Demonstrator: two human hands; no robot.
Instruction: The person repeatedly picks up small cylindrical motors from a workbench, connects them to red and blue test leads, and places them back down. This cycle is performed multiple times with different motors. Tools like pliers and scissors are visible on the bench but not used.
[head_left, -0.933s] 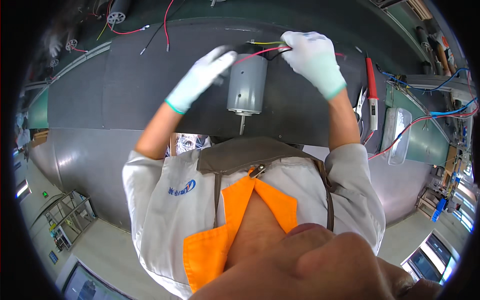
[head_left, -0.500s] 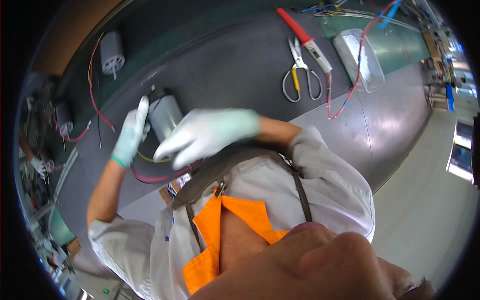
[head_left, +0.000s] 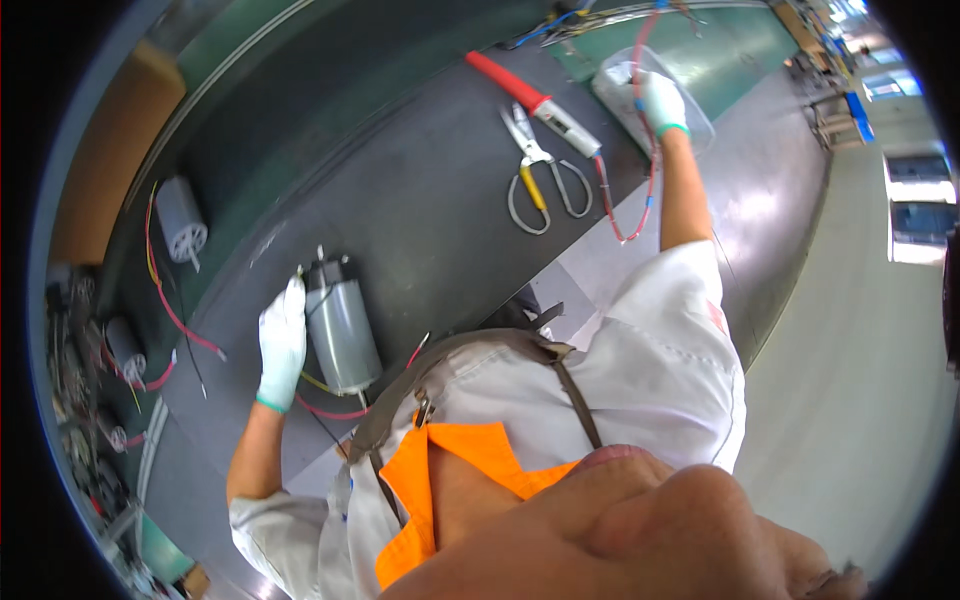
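Motor (head_left: 343,338) on mat (head_left: 430,240). Left hand (head_left: 283,338) just left of motor, fingers bunched near its black end, pinch unclear. Scissors (head_left: 535,158) right of motor. Farther right, right hand (head_left: 661,103) at clear tub (head_left: 622,112), finger state unclear.

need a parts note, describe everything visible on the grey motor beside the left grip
The grey motor, a metal-looking cylinder, has a black end cap and, opposite, a thin shaft. It lies on its side on the dark worktop, shaft end lower in view. A yellow wire and a red wire show near the shaft. The left grip is close beside it; contact is unclear.
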